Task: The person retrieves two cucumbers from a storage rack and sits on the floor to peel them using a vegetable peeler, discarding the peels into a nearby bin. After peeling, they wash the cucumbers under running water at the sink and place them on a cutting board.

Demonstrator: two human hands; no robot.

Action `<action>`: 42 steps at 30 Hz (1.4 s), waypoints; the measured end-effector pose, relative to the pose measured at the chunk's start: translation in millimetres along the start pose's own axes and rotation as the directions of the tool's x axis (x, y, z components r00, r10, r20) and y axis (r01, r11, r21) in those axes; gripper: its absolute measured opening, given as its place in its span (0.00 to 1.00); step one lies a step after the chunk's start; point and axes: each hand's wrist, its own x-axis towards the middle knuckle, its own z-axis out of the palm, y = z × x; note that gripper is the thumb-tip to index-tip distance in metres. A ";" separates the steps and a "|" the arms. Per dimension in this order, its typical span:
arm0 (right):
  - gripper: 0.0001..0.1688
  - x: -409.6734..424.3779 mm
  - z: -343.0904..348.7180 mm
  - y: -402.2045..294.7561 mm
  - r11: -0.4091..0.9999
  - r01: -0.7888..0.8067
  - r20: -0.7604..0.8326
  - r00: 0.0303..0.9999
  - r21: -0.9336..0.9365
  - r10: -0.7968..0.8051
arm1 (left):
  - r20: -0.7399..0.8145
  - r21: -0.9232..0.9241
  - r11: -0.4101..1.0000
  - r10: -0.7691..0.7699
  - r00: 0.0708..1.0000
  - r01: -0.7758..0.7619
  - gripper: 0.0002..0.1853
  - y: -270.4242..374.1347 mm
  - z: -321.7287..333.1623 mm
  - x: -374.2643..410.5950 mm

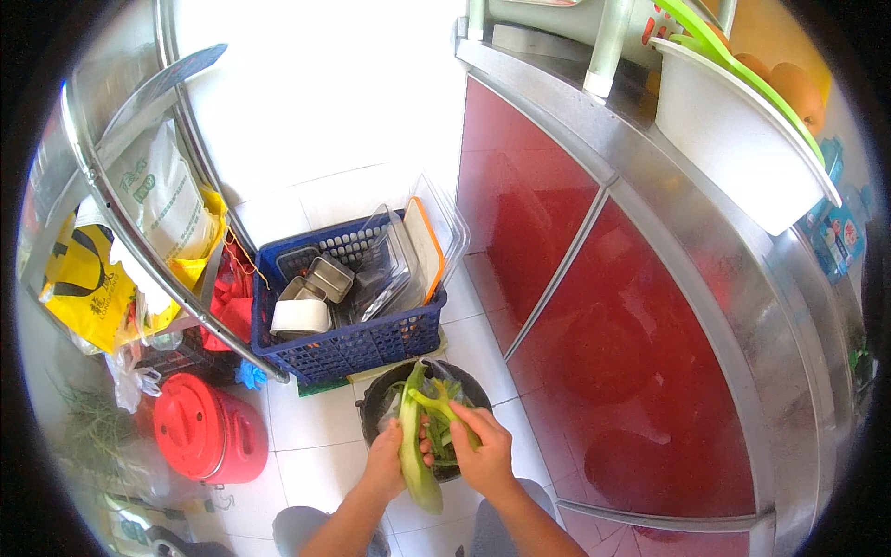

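My left hand [387,456] is wrapped around a long pale-green gourd [411,438], which tilts with its far end up over a black bucket [370,411]. Parts of the gourd look lighter, as if stripped of skin. In my right hand [486,449] is a yellow-green peeler [437,402], its head close to the gourd's upper side; whether the blade touches is too small to tell. Green peelings [440,438] lie in the bucket below, together with some clear plastic film. My hands and the gourd hide part of the bucket's opening.
Beyond the bucket stands a blue plastic basket [348,348] with metal tins, clear containers and an orange-edged board [426,244]. A red lidded bucket [188,428] is at left, below a metal rack [132,230] holding bags. Red cabinet doors [626,362] line the right, under a white basin [731,132].
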 end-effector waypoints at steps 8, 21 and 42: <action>0.15 2.5 5.0 -17.8 0.993 -0.024 0.093 0.995 -0.119 0.035 | 0.034 0.213 0.967 0.138 0.990 -0.142 0.21 -2.6 -1.1 5.6; 0.17 -51.0 9.2 -0.3 0.977 -0.036 0.199 0.977 -0.211 0.079 | -0.101 0.049 0.989 0.143 0.985 -0.138 0.17 6.1 -20.4 31.0; 0.23 -68.6 21.9 36.6 0.790 -0.552 0.279 0.829 0.265 0.485 | -0.134 -0.298 0.943 0.109 0.985 -0.145 0.24 8.7 -29.3 44.8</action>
